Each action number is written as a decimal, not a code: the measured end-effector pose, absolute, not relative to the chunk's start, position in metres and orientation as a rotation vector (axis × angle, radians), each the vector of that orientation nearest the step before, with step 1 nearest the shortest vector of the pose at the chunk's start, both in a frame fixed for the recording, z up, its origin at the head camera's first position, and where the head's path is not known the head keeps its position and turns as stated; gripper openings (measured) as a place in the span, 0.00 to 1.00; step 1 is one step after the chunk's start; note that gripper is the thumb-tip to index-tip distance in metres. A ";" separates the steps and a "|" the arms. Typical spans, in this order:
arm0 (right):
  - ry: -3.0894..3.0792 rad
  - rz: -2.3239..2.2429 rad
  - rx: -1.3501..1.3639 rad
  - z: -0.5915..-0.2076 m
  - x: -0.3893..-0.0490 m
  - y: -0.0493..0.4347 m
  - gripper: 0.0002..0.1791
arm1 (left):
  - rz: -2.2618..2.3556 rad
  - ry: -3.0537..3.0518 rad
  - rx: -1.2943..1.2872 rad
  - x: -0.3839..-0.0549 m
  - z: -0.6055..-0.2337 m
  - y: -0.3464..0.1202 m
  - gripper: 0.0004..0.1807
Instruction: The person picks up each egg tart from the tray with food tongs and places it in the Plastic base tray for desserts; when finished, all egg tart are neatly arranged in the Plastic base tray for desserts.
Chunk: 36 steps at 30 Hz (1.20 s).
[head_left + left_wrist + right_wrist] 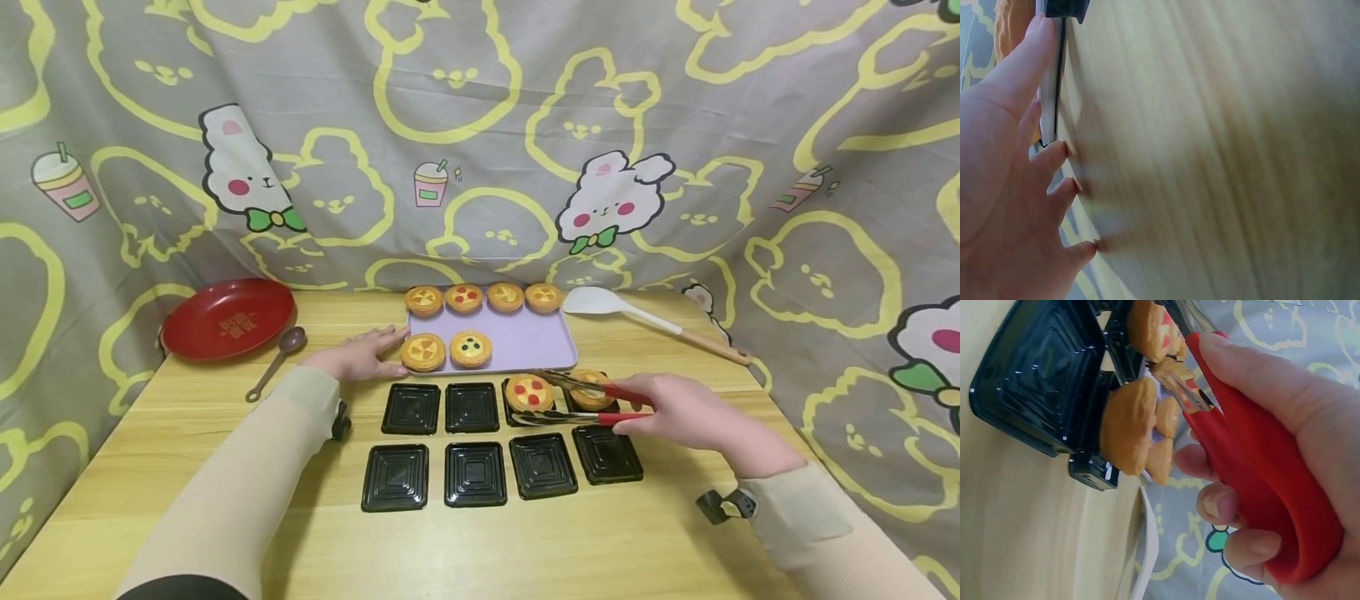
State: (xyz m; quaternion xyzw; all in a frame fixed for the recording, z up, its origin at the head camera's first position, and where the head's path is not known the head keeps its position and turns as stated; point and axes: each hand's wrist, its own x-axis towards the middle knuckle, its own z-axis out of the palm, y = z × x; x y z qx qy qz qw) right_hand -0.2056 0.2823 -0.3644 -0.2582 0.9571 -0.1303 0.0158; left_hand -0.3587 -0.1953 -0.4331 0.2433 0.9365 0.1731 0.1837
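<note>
My right hand (pixel 678 408) grips metal tongs with red handles (pixel 1244 456), thumb on one side and fingers on the other. The tongs' arms spread on either side of an egg tart with red toppings (pixel 529 390), which sits on a black square tray. Beside it, partly behind the tongs, another tart (pixel 590 390) rests on its own black tray. My left hand (pixel 363 352) has its fingers spread at the left edge of a lavender tray (pixel 517 342); in the left wrist view its fingertips reach down to the wooden table (pixel 1210 156). Several tarts stand on the lavender tray.
Several black square trays without tarts, such as the front left one (pixel 395 477), line up in two rows. A red plate (pixel 228 317) and brown spoon (pixel 277 360) lie left. To the right is a white spatula (pixel 637 312) with a wooden handle. A patterned curtain (pixel 480 108) hangs behind.
</note>
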 end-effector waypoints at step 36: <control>2.923 -0.423 -0.784 -0.373 -0.291 0.192 0.28 | 0.498 2.659 0.686 -0.356 -0.434 -0.196 0.48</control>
